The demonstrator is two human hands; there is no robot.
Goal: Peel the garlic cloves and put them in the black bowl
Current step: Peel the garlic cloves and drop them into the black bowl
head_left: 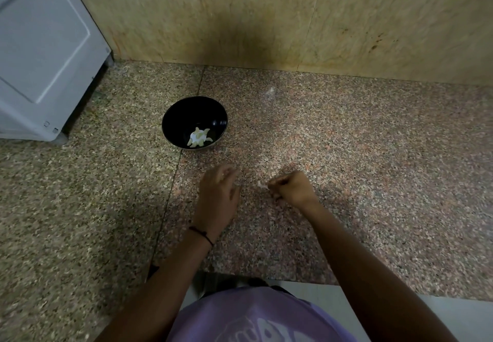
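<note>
On granite counter [346, 141] below stone wall [213, 13]: black bowl [170, 117] at 11 o'clock, holding peeled garlic cloves [198, 137]. Right hand [292, 188] curled, pinching pale scrap [262, 185]. Left hand [218, 195] blurred, grip impossible to tell. White appliance [40, 48] cropped at 10 o'clock.

Prob. a home kitchen: speckled granite surface [346, 141] seen across centre & bottom of frame, backed by beige stone wall slabs [240, 8] at top. Pale grey appliance [40, 48] is set upper left; peeled garlic cloves [197, 137] are held in a black bowl [181, 117] left of centre.
</note>
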